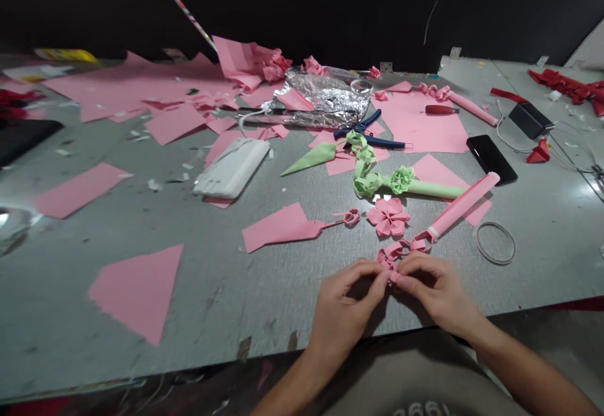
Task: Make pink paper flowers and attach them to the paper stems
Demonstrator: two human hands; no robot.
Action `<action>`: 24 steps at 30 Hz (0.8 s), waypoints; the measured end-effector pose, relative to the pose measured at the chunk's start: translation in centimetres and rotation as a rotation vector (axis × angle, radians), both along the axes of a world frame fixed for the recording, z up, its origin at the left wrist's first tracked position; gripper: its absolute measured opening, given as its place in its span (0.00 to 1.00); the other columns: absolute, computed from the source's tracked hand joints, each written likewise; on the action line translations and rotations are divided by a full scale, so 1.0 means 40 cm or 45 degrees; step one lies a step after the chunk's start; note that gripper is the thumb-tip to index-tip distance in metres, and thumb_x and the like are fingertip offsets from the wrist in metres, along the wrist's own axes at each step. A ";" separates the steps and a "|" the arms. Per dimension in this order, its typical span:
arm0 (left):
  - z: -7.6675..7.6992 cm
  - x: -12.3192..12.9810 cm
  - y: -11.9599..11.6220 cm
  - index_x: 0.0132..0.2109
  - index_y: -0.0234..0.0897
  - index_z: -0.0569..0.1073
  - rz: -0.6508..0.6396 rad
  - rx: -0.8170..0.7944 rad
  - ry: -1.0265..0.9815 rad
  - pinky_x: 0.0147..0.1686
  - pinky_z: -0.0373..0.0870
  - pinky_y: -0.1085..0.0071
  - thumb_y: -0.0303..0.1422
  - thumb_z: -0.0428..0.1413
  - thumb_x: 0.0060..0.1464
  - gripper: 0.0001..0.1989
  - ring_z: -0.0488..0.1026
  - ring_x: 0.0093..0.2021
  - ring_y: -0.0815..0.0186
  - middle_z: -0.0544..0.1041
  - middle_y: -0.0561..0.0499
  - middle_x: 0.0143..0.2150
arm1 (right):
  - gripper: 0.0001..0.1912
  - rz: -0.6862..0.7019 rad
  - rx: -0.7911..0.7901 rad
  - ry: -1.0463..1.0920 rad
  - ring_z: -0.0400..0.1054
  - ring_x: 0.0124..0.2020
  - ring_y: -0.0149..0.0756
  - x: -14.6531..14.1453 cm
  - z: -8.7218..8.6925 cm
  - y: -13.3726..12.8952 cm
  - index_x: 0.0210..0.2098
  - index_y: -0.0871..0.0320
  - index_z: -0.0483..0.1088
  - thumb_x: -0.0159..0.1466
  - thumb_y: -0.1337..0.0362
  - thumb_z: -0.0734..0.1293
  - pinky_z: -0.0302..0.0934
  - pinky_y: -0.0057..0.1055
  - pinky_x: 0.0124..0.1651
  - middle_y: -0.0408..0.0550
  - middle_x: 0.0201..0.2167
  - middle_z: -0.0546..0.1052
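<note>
Near the table's front edge, my left hand [346,299] and my right hand [436,290] pinch the near end of a pink paper chain [391,256] between thumbs and fingers. The fingertips partly hide the link they hold. From there the chain runs to a rolled pink paper tube [465,205]. Just beyond it lies a pink folded paper flower [388,217]. To its left is a pink paper piece with a thin twisted end [283,227]. Farther back, a green paper chain [365,164] joins a green tube [434,188] with a green paper flower [402,179] on it.
A roll of tape [495,243] lies to the right, with a black phone [491,159] behind it. A white power bank [232,168], blue-handled pliers [363,133] and crumpled foil [325,92] lie farther back. Pink paper sheets [139,290] and scraps are scattered at left.
</note>
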State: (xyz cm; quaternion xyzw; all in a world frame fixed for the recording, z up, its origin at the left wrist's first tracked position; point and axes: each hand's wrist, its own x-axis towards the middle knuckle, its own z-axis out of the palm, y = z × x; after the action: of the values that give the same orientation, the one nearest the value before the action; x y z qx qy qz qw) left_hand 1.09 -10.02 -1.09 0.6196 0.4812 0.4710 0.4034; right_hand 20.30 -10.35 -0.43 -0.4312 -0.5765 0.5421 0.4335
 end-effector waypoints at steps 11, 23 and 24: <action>-0.002 -0.028 0.004 0.43 0.41 0.86 -0.008 0.178 0.137 0.40 0.81 0.74 0.29 0.62 0.68 0.07 0.84 0.37 0.65 0.87 0.51 0.39 | 0.08 0.028 -0.117 0.246 0.75 0.39 0.36 0.009 0.009 -0.004 0.37 0.53 0.82 0.71 0.57 0.75 0.72 0.33 0.45 0.47 0.37 0.81; 0.034 -0.183 0.205 0.57 0.37 0.82 0.009 0.422 0.944 0.56 0.77 0.55 0.35 0.56 0.71 0.14 0.81 0.54 0.52 0.84 0.41 0.54 | 0.08 0.022 -0.242 0.386 0.76 0.33 0.31 0.008 -0.003 -0.004 0.38 0.55 0.83 0.71 0.57 0.76 0.73 0.26 0.37 0.47 0.34 0.81; 0.031 -0.189 0.233 0.56 0.38 0.82 -0.044 0.343 0.963 0.56 0.76 0.54 0.36 0.56 0.70 0.15 0.80 0.54 0.52 0.84 0.41 0.55 | 0.08 0.024 -0.234 0.390 0.75 0.33 0.31 0.007 -0.001 -0.003 0.38 0.55 0.83 0.71 0.57 0.76 0.73 0.26 0.36 0.47 0.33 0.81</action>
State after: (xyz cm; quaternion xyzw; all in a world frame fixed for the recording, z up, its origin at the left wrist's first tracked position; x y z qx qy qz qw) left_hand -6.46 -0.71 0.14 0.8045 0.5192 0.2618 0.1207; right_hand 20.59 -10.46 -0.47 -0.3759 -0.4558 0.6558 0.4700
